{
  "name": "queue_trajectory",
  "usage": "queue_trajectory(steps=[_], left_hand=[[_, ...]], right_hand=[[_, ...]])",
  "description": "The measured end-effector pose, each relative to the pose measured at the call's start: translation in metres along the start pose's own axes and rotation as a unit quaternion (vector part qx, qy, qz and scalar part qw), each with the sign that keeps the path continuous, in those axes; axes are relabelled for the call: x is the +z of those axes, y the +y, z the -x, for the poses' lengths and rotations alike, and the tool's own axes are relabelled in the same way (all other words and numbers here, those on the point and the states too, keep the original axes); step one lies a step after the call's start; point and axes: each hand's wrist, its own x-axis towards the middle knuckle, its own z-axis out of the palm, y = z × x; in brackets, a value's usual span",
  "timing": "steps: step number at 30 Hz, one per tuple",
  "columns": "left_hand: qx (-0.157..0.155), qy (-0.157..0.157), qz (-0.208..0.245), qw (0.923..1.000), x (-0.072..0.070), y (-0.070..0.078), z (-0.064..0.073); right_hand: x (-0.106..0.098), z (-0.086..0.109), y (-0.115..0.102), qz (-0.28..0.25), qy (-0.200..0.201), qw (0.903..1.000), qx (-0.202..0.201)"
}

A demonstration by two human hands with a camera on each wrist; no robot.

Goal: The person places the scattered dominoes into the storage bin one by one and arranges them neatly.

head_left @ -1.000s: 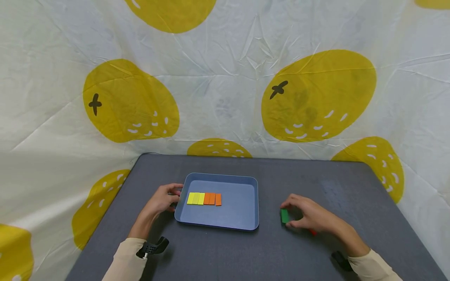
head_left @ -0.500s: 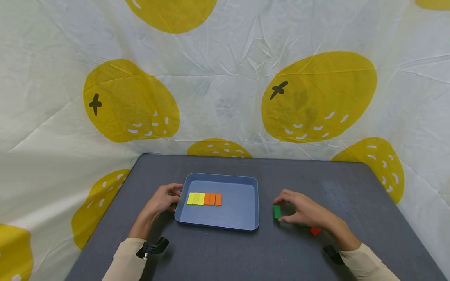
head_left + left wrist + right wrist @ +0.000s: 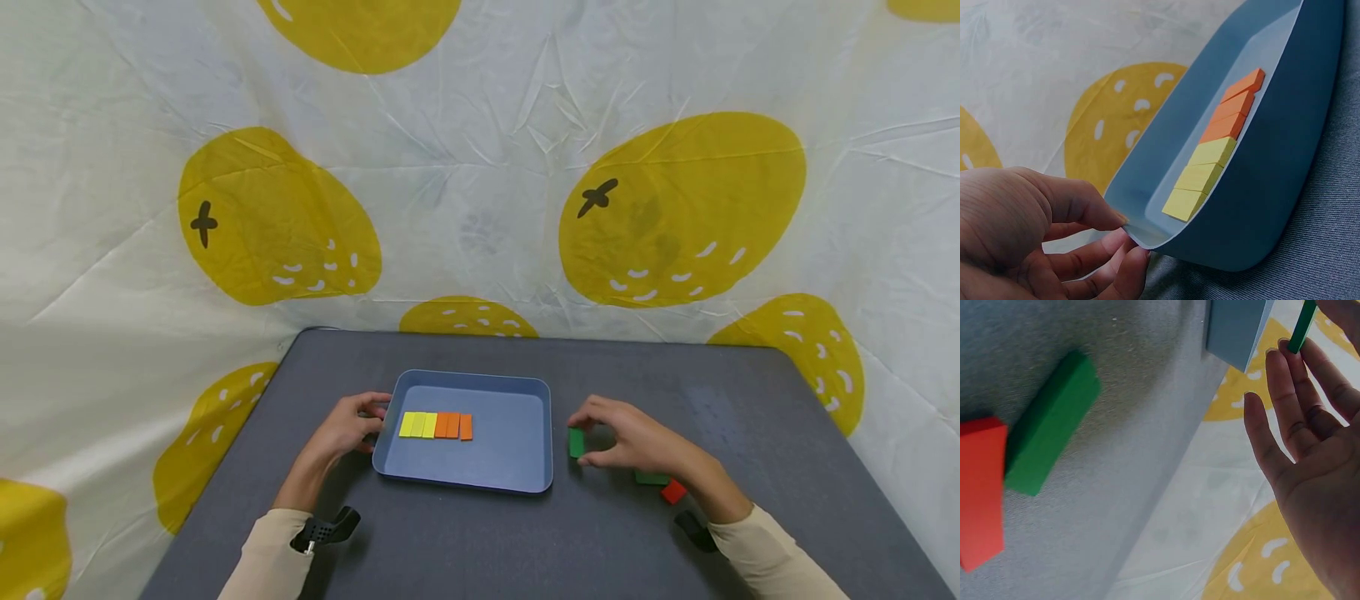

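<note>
A shallow blue tray (image 3: 513, 454) lies on the dark table. My left hand (image 3: 347, 429) holds its left side; in the left wrist view the thumb and fingers pinch the tray's rim at a corner. Inside the tray, yellow blocks (image 3: 417, 424) and orange blocks (image 3: 453, 426) form one row, the rightmost orange one slightly out of line. Just right of the tray, my right hand (image 3: 633, 435) pinches a green block (image 3: 576, 442) by its ends, between thumb and fingers. The right wrist view shows this held green block (image 3: 1302, 326) only in part.
Another green block (image 3: 651, 478) and a red block (image 3: 673, 492) lie side by side on the table (image 3: 480, 542), beneath the right forearm. Behind the table hangs a pale cloth (image 3: 465, 233) with big yellow fruit prints.
My right hand has moved left toward the tray with the green block, uncovering the red block and the second green block. My left hand and the tray have stayed put.
</note>
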Motion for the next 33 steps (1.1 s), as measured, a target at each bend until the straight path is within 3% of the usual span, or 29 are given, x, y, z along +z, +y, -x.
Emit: queue_trajectory(steps=[14,22,33], left_hand=[[0.002,-0.001,-0.002,1.0000,-0.003,-0.001,0.000],[0.001,-0.002,0.004,1.0000,-0.003,-0.005,0.001],[0.002,0.000,0.001,1.0000,-0.002,-0.004,0.000]], right_hand=[[0.000,-0.023,-0.009,-0.005,-0.016,0.9999,-0.001],[0.002,-0.037,-0.016,-0.009,-0.015,0.9996,-0.024],[0.003,-0.057,-0.022,-0.017,-0.031,0.9993,-0.014]])
